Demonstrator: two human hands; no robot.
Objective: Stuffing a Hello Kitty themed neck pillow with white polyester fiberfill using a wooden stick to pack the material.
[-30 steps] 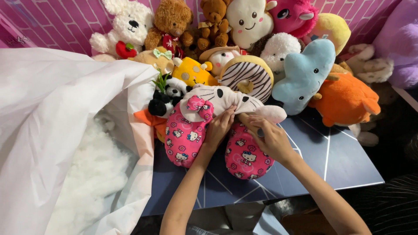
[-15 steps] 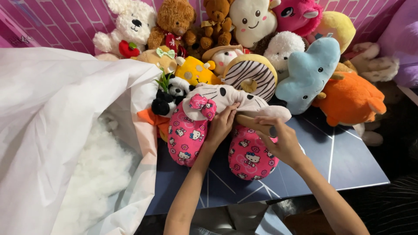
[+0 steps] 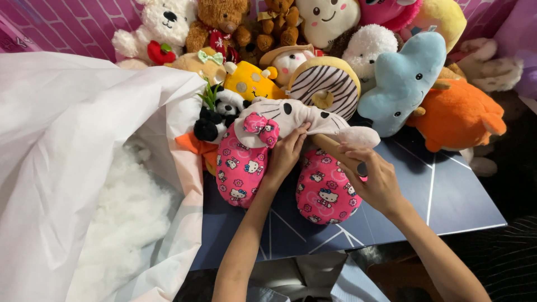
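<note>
My only view comes from the head camera, looking steeply down and forward over the blue table point(image 3: 447, 207). It sits close, both forearms entering from the bottom edge, with the pink wall point(image 3: 78, 25) closing the top.

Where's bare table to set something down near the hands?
Bare blue tabletop lies right of the right hand, below the orange plush. A smaller strip sits at the front edge, between the forearms. Crowded: the plush pile behind the pink cat plush; the white stuffing bag fills the left.

Pink brick-patterned wall point(image 3: 72, 25) behind a dark blue tabletop point(image 3: 447, 196) with white lines.
</note>
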